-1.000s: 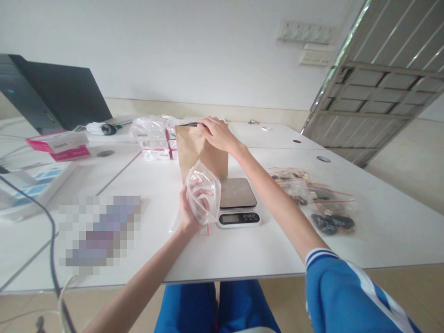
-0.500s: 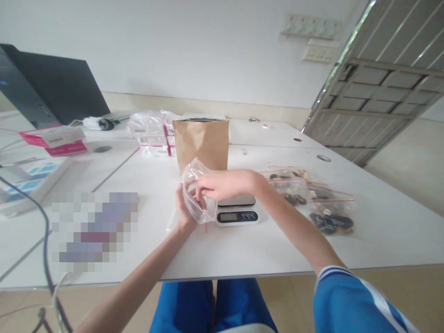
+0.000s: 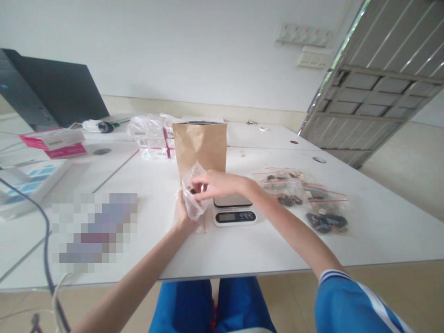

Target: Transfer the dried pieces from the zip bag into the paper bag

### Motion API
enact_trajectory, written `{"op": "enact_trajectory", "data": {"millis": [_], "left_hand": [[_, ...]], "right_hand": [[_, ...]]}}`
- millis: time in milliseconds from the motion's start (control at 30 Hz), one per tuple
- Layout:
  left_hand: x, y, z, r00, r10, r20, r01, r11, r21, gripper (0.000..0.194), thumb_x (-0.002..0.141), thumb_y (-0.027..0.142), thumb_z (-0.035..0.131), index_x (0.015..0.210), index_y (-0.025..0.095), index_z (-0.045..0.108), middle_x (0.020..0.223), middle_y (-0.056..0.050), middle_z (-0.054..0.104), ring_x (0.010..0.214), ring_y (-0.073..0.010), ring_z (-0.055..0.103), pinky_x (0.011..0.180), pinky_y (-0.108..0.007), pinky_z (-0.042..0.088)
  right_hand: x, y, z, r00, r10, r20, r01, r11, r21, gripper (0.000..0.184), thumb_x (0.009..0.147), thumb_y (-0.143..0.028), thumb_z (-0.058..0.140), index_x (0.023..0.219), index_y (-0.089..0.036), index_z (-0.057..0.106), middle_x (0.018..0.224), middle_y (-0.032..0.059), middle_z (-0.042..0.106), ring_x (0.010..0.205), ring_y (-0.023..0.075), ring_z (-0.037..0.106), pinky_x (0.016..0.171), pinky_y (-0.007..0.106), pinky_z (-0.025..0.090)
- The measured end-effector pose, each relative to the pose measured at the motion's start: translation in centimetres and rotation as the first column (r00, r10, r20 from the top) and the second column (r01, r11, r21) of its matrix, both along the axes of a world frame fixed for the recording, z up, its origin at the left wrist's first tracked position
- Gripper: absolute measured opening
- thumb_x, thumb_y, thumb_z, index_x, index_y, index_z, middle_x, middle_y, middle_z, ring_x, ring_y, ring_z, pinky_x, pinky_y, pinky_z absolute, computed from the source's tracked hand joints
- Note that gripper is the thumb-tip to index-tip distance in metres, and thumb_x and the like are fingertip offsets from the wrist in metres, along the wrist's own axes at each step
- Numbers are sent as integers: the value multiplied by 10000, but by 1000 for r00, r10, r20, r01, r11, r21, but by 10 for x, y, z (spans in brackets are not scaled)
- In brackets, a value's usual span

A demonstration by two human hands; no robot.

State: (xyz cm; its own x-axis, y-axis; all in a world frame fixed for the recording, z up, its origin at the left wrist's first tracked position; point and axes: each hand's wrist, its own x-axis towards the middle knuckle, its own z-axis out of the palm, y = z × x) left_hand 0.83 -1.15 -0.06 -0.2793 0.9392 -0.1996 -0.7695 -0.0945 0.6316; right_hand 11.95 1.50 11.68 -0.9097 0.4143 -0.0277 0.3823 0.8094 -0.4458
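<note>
My left hand (image 3: 182,213) grips a small clear zip bag (image 3: 193,196) from behind and holds it upright above the white table (image 3: 243,245). My right hand (image 3: 217,183) pinches a small dark piece at the mouth of that bag. Just behind stands a brown paper bag (image 3: 201,147), upright with its top open. A small digital scale (image 3: 233,210) sits on the table right of the clear bag, under my right wrist.
Several filled zip bags with dark contents (image 3: 305,199) lie to the right of the scale. Clear packets and pink boxes (image 3: 152,136) sit behind the paper bag. A black monitor (image 3: 52,92), pink boxes (image 3: 55,141) and cables (image 3: 45,249) are on the left.
My right hand left the top of the paper bag, came down to the clear bag, and now pinches a dark piece at its mouth. The left hand kept holding the bag.
</note>
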Motion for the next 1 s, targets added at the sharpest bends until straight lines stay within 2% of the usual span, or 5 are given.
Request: {"op": "enact_trajectory", "data": {"millis": [267,500,733,867,1000], "left_hand": [[4,-2,10,1000,-5,-8,4,993,-116,302,867,237,388,730,166,648,588,-22,644,484,-126,577,459,-208,445],[5,0,10,995,-85,-58,76,988,-131,291,892,216,380,853,138,657,685,-53,696,568,-146,638,568,-228,494],[0,-3,17,972,-209,-108,189,967,-170,222,876,165,413,890,156,634,713,-34,692,610,-137,652,584,-219,492],[3,-2,7,924,-158,-349,176,984,21,225,891,331,458,914,181,624,775,-17,663,646,-131,617,581,-220,471],[5,-2,2,811,7,-586,85,988,130,254,835,425,539,734,192,549,639,35,542,527,-89,485,481,-182,369]], "right_hand": [[2,92,60,651,-249,-717,571,783,247,199,956,-246,368,1084,-171,500,997,61,612,920,140,601,835,271,450],[-6,119,25,783,-309,-540,550,748,371,321,992,-245,311,1113,-135,588,1126,106,656,1080,179,589,942,279,406],[-10,73,24,741,-388,-549,666,535,520,320,990,-300,347,1109,-123,585,1211,150,570,1193,257,493,1059,422,301],[-1,19,3,758,-528,-383,625,757,193,339,976,-412,359,968,-166,592,1028,103,647,1015,229,611,887,373,449],[23,-4,-12,789,-564,-245,550,825,-129,160,919,-314,493,986,-182,554,862,44,656,681,157,640,635,295,493]]}}
